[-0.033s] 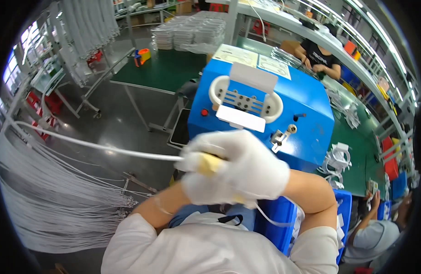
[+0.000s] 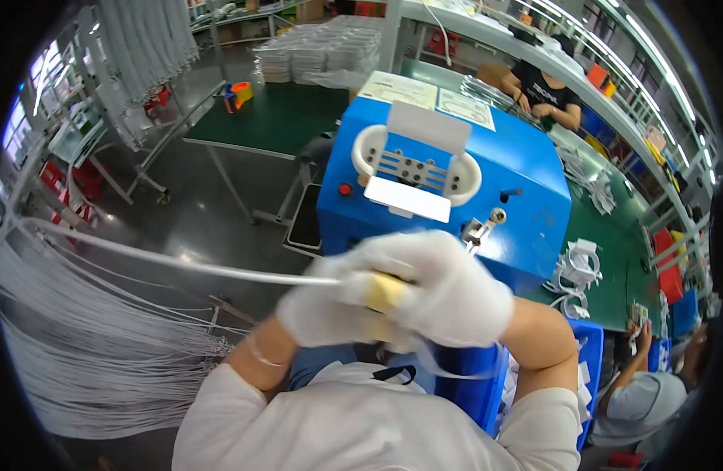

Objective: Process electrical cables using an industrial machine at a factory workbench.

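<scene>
You have two gloved hands (image 2: 460, 298) and one held white cable (image 2: 193, 268). Before you stands one blue machine (image 2: 526, 208) with two printed sheets (image 2: 466, 110), one red button (image 2: 345, 189) and two curved white holders (image 2: 469, 182). Two co-workers (image 2: 546, 88) are on your right.

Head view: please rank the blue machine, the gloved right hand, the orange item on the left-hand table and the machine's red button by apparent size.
1. Blue machine
2. Gloved right hand, probably enlarged by nearness to the camera
3. Orange item
4. Red button
</scene>
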